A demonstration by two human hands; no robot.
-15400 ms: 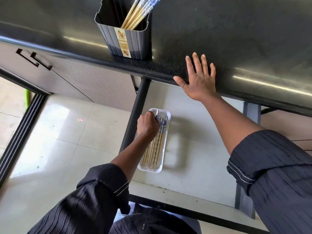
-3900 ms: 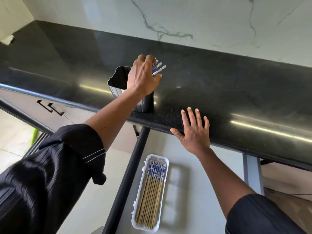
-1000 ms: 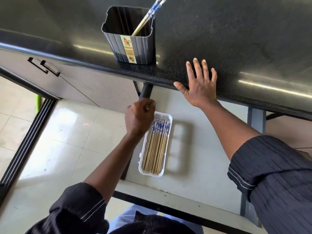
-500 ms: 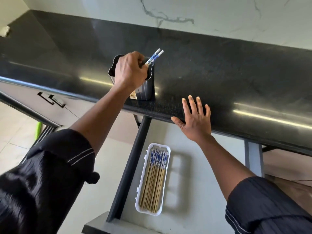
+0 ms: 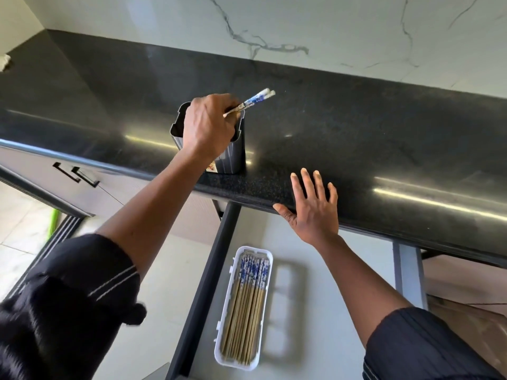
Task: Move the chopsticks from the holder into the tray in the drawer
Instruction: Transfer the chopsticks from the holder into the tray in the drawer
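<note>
1. The left hand [image 5: 210, 126] was over the holder [image 5: 233, 157], fingers curled shut around a pair of chopsticks [image 5: 255, 100]. Their blue-patterned ends stuck out past the thumb side, up and to the right, and a pale stretch of shaft showed just by the knuckles.

2. The pair looked lifted partly clear of the holder. The hand hid the lower ends, so whether they were still inside could not be told.

3. The holder stood close to the front edge of the counter [image 5: 384, 138], directly above the open drawer [image 5: 329, 311]. That probably kept each carry short: up, out, and straight down.

4. The right hand [image 5: 312, 212] lay flat on the counter edge, fingers spread and holding nothing. It seemed to be there for balance while the person leaned over the drawer.

5. The tray [image 5: 223, 319] sat at the left side of the drawer, near its dark side wall. It already held a neat row of chopsticks, all lying lengthwise with the patterned ends pointing toward the counter.

6. Judging by the full tray and the dark, seemingly bare holder mouth, this was likely the last pair or close to it.

7. The pair would need turning to lie flat and parallel with the rest, patterned ends the same way, so it would fit in the narrow tray.
</note>
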